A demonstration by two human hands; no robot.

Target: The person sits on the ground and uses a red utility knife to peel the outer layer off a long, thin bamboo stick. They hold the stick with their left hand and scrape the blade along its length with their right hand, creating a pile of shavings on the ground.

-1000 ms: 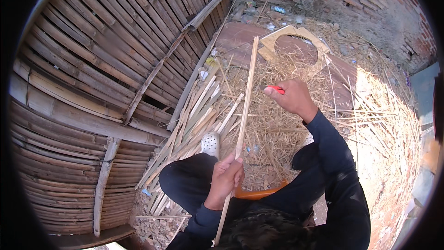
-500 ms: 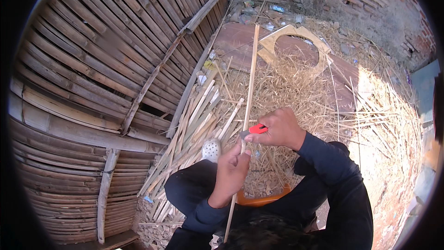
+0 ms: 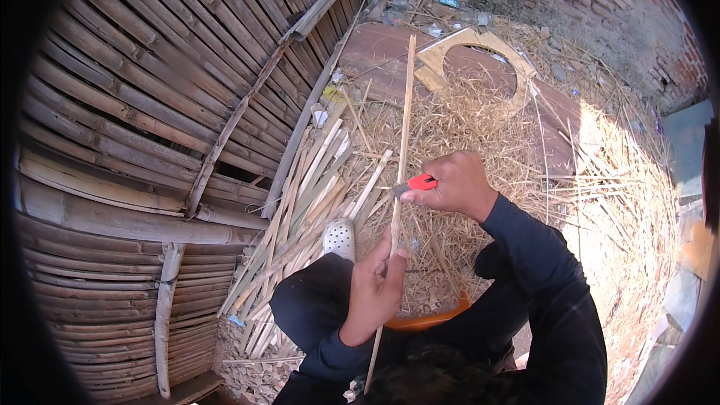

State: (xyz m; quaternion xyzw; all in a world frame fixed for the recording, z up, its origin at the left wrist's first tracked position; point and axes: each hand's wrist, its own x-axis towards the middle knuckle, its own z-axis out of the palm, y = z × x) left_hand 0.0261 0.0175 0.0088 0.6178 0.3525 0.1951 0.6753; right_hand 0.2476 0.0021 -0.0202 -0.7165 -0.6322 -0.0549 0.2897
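Clasping a long pale strip [image 3: 406,116] in the left hand [image 3: 376,289], closed around its lower part, and a red-handled knife [image 3: 421,181] in the right hand [image 3: 459,186], with the blade [image 3: 399,190] apparently against the strip, just above the left hand. Could slip toward that hand if pulled hard or caught on a knot. Could split the strip if tilted steeply. Farther out, over dry shavings [image 3: 457,131], might knock the strip's far end against the board with a round hole [image 3: 429,69] if swung right.
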